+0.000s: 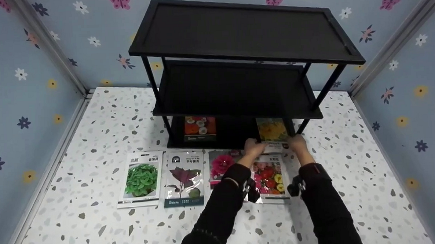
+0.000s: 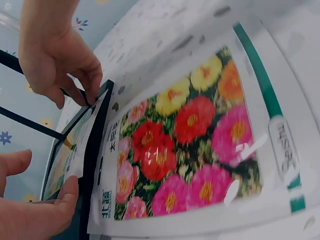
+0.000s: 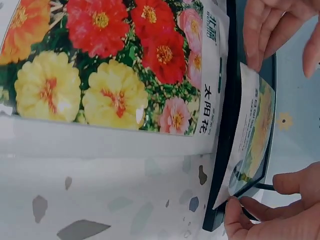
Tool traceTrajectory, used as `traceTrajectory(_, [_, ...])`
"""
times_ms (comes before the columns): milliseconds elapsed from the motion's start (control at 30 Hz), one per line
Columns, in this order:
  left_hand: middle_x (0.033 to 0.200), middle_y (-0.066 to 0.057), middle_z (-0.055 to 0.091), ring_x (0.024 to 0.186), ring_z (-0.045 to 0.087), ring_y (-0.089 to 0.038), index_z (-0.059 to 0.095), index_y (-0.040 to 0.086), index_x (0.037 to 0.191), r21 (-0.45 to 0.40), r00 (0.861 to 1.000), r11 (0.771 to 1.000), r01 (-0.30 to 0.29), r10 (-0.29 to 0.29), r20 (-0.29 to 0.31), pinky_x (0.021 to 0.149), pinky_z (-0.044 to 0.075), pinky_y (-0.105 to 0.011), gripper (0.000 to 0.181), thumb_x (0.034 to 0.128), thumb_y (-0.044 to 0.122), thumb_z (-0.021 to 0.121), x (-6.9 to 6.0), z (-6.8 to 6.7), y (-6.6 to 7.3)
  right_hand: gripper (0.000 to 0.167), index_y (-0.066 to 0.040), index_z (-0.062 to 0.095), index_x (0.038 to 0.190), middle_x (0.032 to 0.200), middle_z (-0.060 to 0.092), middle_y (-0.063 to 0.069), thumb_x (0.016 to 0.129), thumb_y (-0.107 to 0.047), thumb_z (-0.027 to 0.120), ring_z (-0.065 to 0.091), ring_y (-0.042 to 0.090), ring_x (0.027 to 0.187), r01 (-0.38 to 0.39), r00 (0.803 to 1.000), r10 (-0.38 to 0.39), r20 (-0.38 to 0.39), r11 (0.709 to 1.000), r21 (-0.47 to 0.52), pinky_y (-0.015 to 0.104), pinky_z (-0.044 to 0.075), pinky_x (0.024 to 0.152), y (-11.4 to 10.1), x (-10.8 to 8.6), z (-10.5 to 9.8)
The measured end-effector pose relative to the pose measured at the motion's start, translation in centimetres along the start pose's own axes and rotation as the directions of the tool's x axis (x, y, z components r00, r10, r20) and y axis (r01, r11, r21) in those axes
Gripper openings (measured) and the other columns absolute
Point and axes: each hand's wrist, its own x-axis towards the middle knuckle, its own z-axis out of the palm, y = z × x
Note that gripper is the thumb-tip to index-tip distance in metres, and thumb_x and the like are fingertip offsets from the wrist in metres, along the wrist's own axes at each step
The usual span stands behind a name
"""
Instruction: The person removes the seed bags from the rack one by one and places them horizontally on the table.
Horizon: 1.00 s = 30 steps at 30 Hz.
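Note:
A seed packet with yellow flowers [image 1: 272, 130] lies on the right part of the rack's bottom shelf, its white near end at the shelf's front edge. My left hand [image 1: 254, 148] touches the packet's near left corner with its fingers [image 3: 252, 60], thumb held apart. At the near right corner, my right hand [image 1: 298, 145] rests bent fingertips on the packet's edge; its thumb [image 3: 287, 182] stands clear of it. Below the hands, a portulaca seed packet [image 2: 192, 132] with red, pink and yellow flowers lies flat, just in front of the shelf.
The black three-tier rack [image 1: 246, 31] stands against the patterned wall. On its bottom shelf, at the left, lies another flower packet [image 1: 200, 128]. A mint packet [image 1: 141, 179], a purple-leaf packet [image 1: 184, 179] and a pink-flower packet [image 1: 221, 164] lie in a row on the speckled surface.

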Motion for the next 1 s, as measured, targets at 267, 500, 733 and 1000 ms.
traceTrajectory(267, [0.059, -0.001, 0.051, 0.047, 0.045, -0.011, 0.053, 0.007, 0.062, 0.171, 0.97, 0.96, -0.22, 0.234, -0.068, 0.042, 0.036, -0.025, 0.033, 0.0816, 0.033, 0.061, 7.3, 0.9, -6.7, 0.052, 0.015, 0.047, 0.108, 0.068, 0.051, 0.014, 0.086, -0.032, 0.048, 0.048, 0.02, 0.046, 0.013, 0.999, -0.012, 0.04, 1.0, -0.012, 0.031, 0.039, 0.038, -2.3, -3.0, -0.7])
traceTrajectory(500, [0.041, 0.009, 0.034, 0.033, 0.031, -0.008, 0.039, 0.02, 0.048, 0.245, 0.901, 0.928, -0.283, 0.344, -0.263, 0.031, 0.026, -0.024, 0.037, 0.0725, 0.03, 0.065, 13.8, 2.3, -13.5, 0.034, 0.011, 0.052, 0.087, 0.05, 0.042, 0.001, 0.084, -0.022, 0.056, 0.037, 0.01, 0.039, 0.005, 0.991, -0.019, 0.129, 0.994, 0.111, 0.025, 0.032, 0.039, -15.2, -19.5, -4.9])
traceTrajectory(733, [0.071, -0.004, 0.061, 0.055, 0.056, -0.014, 0.066, 0.007, 0.088, 0.083, 0.914, 0.952, -0.293, 0.305, -0.269, 0.051, 0.047, -0.029, 0.023, 0.0745, 0.025, 0.07, 8.8, -0.5, -10.4, 0.021, 0.001, 0.053, 0.069, 0.047, 0.038, -0.001, 0.086, -0.01, 0.054, 0.033, 0.011, 0.041, 0.013, 0.979, -0.078, 0.189, 0.946, 0.325, 0.027, 0.032, 0.045, -16.8, -23.0, -5.4])
traceTrajectory(1000, [0.082, -0.011, 0.063, 0.073, 0.059, -0.021, 0.065, 0.0, 0.091, -0.097, 0.951, 0.96, -0.264, 0.242, -0.19, 0.06, 0.049, -0.031, 0.02, 0.076, 0.012, 0.069, 0.0, -4.8, -4.4, 0.032, 0.012, 0.049, 0.113, 0.085, 0.049, 0.004, 0.088, -0.007, 0.053, 0.045, 0.01, 0.064, -0.016, 0.971, -0.098, 0.22, 0.885, 0.465, 0.023, 0.043, 0.061, -17.0, -25.2, -5.0])
